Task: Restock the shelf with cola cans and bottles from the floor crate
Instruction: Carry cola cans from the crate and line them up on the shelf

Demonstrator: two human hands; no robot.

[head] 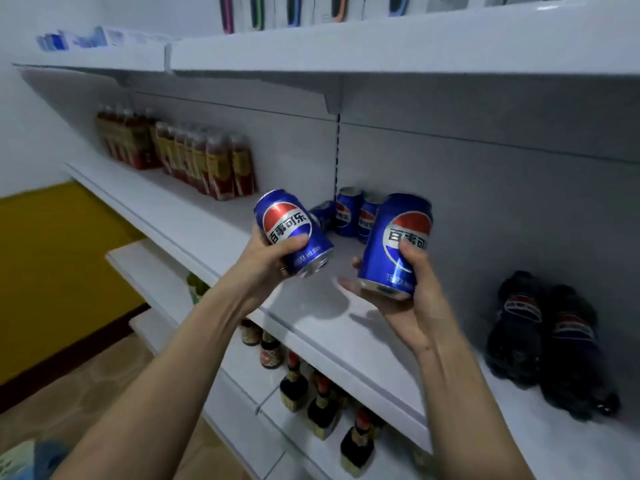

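Observation:
My left hand [263,258] grips a blue cola can [294,233], tilted to the left, just above the front of the white middle shelf [304,306]. My right hand [412,299] grips a second blue cola can [398,244], nearly upright, a little further right above the same shelf. Behind both cans, three blue cola cans [349,213] stand against the grey back panel. Two dark cola bottles [543,341] stand on the same shelf at the right. The floor crate is out of view.
Packs of red-brown drink bottles [207,161] fill the shelf's left part. The shelf below holds several dark sauce bottles [322,400]. An upper shelf [381,53] overhangs close above. The shelf between the cans and cola bottles is bare. A tan floor and yellow wall lie left.

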